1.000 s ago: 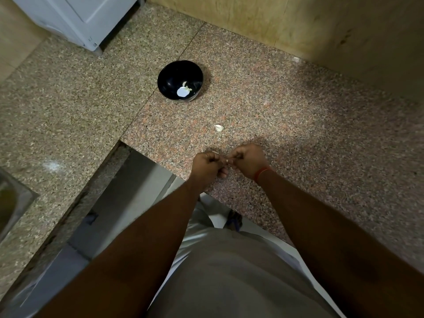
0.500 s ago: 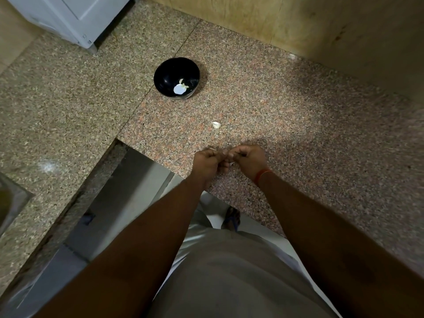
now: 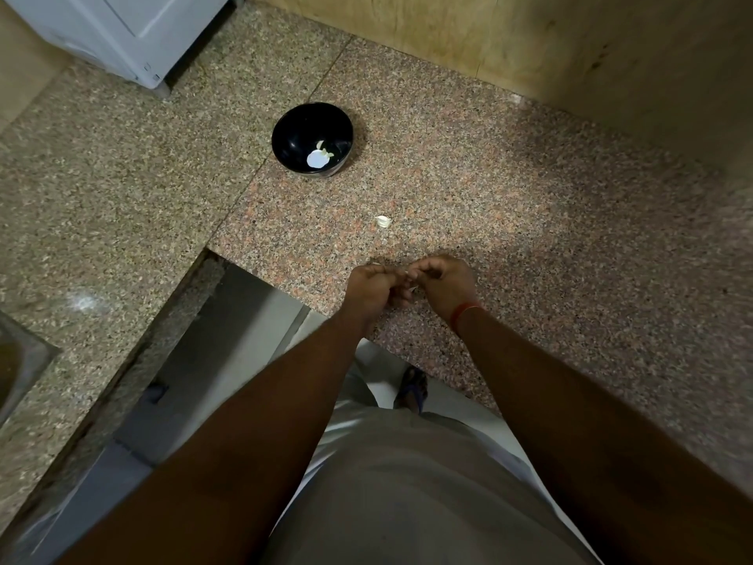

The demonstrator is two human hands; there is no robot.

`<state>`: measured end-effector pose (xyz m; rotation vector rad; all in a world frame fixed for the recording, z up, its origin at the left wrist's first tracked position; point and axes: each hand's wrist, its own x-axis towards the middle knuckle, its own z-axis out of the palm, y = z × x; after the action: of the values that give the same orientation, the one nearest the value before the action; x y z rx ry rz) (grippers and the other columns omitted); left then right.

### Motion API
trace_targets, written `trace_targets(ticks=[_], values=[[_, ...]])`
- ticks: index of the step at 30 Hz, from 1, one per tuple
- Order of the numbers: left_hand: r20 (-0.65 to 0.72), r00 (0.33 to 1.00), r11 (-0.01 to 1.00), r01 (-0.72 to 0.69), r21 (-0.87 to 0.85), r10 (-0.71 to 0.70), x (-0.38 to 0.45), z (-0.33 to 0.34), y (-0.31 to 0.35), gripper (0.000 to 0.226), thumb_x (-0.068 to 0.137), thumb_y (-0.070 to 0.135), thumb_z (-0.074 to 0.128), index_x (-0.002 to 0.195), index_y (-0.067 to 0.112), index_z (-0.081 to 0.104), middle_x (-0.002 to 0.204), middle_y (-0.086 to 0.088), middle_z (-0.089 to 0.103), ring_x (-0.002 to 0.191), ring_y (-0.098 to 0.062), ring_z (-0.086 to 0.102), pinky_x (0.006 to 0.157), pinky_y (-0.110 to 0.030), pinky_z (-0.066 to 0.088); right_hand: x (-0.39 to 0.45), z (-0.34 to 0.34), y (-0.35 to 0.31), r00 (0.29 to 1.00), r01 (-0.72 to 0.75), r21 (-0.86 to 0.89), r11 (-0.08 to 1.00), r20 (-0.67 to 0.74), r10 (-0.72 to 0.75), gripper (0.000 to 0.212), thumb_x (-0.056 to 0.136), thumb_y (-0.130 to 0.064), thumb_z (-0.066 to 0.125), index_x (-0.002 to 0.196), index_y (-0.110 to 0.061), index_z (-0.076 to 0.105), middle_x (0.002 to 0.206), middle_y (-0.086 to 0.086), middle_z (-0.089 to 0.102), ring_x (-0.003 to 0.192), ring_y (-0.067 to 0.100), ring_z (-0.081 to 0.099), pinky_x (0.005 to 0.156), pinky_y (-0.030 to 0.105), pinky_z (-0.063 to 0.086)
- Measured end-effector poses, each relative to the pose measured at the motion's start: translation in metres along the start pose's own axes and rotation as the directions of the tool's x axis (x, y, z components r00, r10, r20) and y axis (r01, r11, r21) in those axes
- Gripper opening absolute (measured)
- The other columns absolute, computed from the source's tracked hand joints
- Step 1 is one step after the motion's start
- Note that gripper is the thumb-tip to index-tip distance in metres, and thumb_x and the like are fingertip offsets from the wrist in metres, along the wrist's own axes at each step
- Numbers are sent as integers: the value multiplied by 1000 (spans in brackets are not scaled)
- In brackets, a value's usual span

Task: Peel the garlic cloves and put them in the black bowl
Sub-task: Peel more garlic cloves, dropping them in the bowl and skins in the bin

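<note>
Speckled granite counter [image 3: 529, 222], L-shaped, with a tan wall behind and the corner of a white appliance [image 3: 122, 30] at the far left edge; a metal sink rim [image 3: 20, 360] shows at the near left. Black bowl [image 3: 311, 138] sits toward the far edge near the slab seam and holds a few pale peeled pieces. One loose garlic clove [image 3: 383, 221] lies on the counter between bowl and hands. I read the left hand [image 3: 373, 289] and right hand [image 3: 446, 285] as meeting close to the near edge, fingers of both curled tight onto a small pale clove in work [image 3: 412, 288], mostly hidden between them; only a sliver shows. Judgement: clove is light, firm but bruisable, its skin papery and brittle, the bared flesh likely slick and sticky. Best hold is a fingertip pinch on the body with one hand while the other picks skin from the tip. Small scraps may scatter on the granite.
</note>
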<state>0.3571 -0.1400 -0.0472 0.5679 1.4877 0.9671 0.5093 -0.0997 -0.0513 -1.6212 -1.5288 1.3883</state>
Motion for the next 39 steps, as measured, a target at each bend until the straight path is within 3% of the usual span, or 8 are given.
trace_targets(ticks=[6,10,14,16,20,23,30,39], values=[[-27,998,993,-49,110,52,2,1,-2,12,95,3,71,84,-3,72,64,-16,70,49,-20,65,53,-31,60,-2,1,-3,993,-115,115,987,3,115,9,91,-6,72,87,-10,79,85,3,78,82,14,73,78,31,62],[-33,989,942,-128,310,145,4,-3,-3,23,98,0,65,75,3,66,61,-16,68,46,-23,64,48,-33,57,4,-1,2,983,-130,118,984,-115,144,6,89,-10,75,87,-14,80,87,2,78,84,14,72,78,31,60],[11,908,644,-305,701,419,4,-10,-7,13,86,10,64,75,9,71,72,-9,73,63,-26,68,64,-32,55,15,-10,-4,976,-85,80,993,-195,99,13,89,-8,75,86,-20,78,83,-9,74,79,2,69,71,15,55],[82,866,528,-373,763,493,1,-6,-9,16,80,5,57,78,9,72,76,-7,72,65,-24,65,66,-33,54,21,-13,-6,974,-81,38,996,-209,87,14,90,-5,72,94,-17,79,89,-5,75,81,1,67,77,17,56],[188,840,402,-425,811,509,-3,3,-14,6,82,11,71,85,6,71,82,-10,65,70,-25,59,65,-33,50,27,-13,2,972,-67,-113,991,-231,39,21,89,-5,72,107,-14,80,109,4,77,97,12,71,95,28,56],[210,848,350,-409,843,486,-2,6,-19,20,87,27,76,99,10,75,94,-8,65,78,-25,62,67,-31,48,19,-15,9,967,3,-227,974,-247,-61,23,88,-4,71,107,-14,79,108,6,78,94,14,73,95,36,60],[221,830,303,-415,858,512,-7,8,-24,11,90,11,63,89,10,74,92,-6,64,72,-27,60,62,-39,49,-5,-17,10,910,397,-535,746,124,-395,45,76,13,64,110,-13,78,103,8,78,89,22,71,87,35,60],[45,890,357,-228,906,455,-28,-17,-32,9,89,6,60,93,4,68,96,-18,66,79,-38,61,67,-37,43,-14,-4,2,878,474,-575,666,364,-310,48,87,-27,77,131,-11,67,123,9,68,115,27,60,102,39,49]])
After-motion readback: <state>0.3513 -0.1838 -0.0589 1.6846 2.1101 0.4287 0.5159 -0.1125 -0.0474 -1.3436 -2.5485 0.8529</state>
